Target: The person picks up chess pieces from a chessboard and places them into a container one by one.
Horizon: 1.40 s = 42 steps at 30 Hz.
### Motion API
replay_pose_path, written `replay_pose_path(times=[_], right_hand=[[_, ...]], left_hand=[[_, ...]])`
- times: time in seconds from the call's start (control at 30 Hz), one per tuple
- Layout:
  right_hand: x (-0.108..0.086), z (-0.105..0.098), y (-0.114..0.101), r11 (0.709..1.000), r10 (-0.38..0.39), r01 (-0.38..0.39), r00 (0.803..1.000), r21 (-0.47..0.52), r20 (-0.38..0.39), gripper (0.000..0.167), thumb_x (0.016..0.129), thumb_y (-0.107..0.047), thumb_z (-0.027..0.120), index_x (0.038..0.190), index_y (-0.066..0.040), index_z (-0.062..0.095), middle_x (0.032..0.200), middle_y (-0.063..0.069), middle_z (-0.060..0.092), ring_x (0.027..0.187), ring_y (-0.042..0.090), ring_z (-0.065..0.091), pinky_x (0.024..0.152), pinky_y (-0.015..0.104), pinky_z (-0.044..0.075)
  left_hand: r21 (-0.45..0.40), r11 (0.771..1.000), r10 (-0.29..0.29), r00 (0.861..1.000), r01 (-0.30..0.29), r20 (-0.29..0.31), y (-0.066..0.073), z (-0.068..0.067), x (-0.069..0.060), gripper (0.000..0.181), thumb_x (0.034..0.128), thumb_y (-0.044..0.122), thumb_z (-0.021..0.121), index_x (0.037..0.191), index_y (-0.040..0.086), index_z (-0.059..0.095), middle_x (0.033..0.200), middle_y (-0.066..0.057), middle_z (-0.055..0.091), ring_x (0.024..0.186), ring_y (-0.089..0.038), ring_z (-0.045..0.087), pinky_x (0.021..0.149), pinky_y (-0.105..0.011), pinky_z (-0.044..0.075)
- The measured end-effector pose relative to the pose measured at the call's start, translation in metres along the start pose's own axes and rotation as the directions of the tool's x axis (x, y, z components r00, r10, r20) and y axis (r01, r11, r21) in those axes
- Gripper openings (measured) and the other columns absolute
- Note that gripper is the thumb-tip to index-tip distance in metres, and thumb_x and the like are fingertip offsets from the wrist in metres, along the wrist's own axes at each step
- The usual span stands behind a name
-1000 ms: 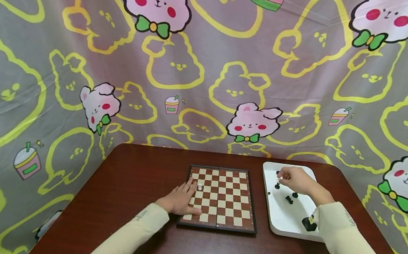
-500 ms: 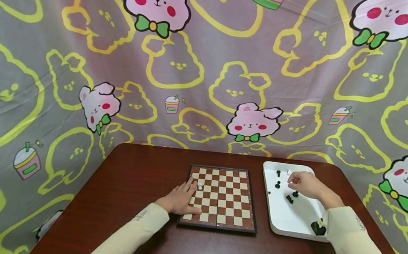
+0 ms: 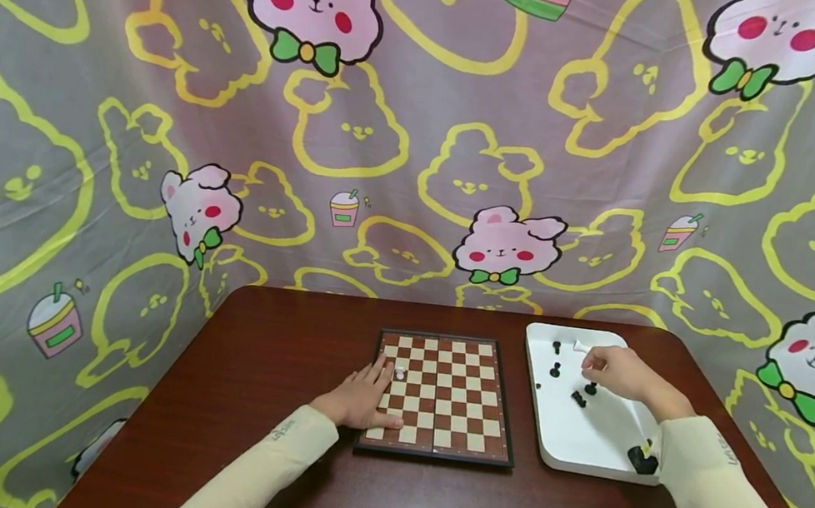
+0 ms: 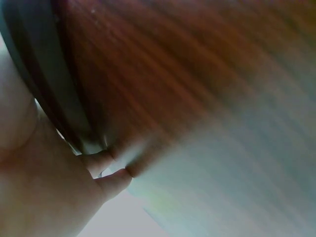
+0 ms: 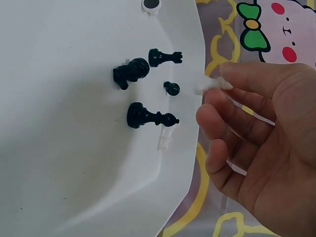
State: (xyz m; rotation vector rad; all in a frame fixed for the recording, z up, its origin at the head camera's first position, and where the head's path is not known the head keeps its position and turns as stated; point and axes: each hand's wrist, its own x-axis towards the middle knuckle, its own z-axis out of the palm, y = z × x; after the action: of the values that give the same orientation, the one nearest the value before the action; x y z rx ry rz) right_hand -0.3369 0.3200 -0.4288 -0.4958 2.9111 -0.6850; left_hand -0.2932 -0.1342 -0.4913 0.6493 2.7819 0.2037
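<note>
My left hand (image 3: pixel 359 395) lies with straight fingers spread on the left side of a brown-and-cream chessboard (image 3: pixel 462 396). A small white chess piece (image 3: pixel 400 373) stands on the board beside those fingertips. My right hand (image 3: pixel 620 372) hovers over a white tray (image 3: pixel 602 464) to the right. In the right wrist view its thumb and fingers pinch a small white chess piece (image 5: pixel 213 85), too blurred to tell which. Near it lie a black rook (image 5: pixel 166 57), a black knight (image 5: pixel 131 72), a black pawn (image 5: pixel 171 88) and a black bishop (image 5: pixel 153 117).
Two more white pieces lie in the tray, one near the far edge (image 3: pixel 580 346). A black object (image 3: pixel 642 459) shows by the right sleeve. The brown table (image 3: pixel 292 341) backs onto a patterned curtain (image 3: pixel 418 163). The left wrist view is mostly blurred table (image 4: pixel 163 74).
My right hand has moved a little right and nearer across the tray, uncovering black pieces and a white piece near the far edge. My left hand has stayed on the board.
</note>
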Motion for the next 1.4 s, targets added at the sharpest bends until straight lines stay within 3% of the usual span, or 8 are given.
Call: replay_pose_path(times=[0.3,0.63,1.4], right_hand=[[-0.001,-0.001,-0.004,1.000,0.004,-0.004,1.000,0.006,-0.012,0.008,0.089,-0.014,0.063,0.089,-0.006,0.065,0.076,0.002,0.060,0.066,0.014,0.051,0.059,0.031,0.042],[0.008,0.004,-0.016,0.998,-0.059,0.060,0.997,0.016,-0.047,0.006,0.089,-0.010,0.061,0.088,-0.006,0.065,0.072,0.001,0.059,0.063,0.013,0.050,0.056,0.031,0.042],[0.038,0.029,-0.073,0.989,-0.119,0.120,0.993,0.084,-0.008,0.009,0.092,-0.011,0.060,0.093,-0.005,0.066,0.078,0.007,0.063,0.064,0.014,0.053,0.058,0.032,0.044]], left_hand=[[-0.004,1.000,0.001,1.000,-0.001,0.005,0.000,0.000,0.000,0.106,0.0820,0.073,0.047,0.153,0.005,0.007,0.157,-0.017,-0.002,0.141,-0.035,0.013,0.108,-0.052,0.023],[-0.011,1.000,-0.002,1.000,0.002,-0.003,0.000,0.003,0.000,0.106,0.0817,0.073,0.047,0.153,0.006,0.007,0.157,-0.017,-0.003,0.141,-0.034,0.012,0.108,-0.052,0.022],[-0.022,1.000,-0.002,1.000,0.001,-0.017,0.001,0.004,-0.001,0.108,0.0812,0.074,0.048,0.152,0.003,0.008,0.156,-0.020,-0.002,0.141,-0.034,0.014,0.108,-0.052,0.022]])
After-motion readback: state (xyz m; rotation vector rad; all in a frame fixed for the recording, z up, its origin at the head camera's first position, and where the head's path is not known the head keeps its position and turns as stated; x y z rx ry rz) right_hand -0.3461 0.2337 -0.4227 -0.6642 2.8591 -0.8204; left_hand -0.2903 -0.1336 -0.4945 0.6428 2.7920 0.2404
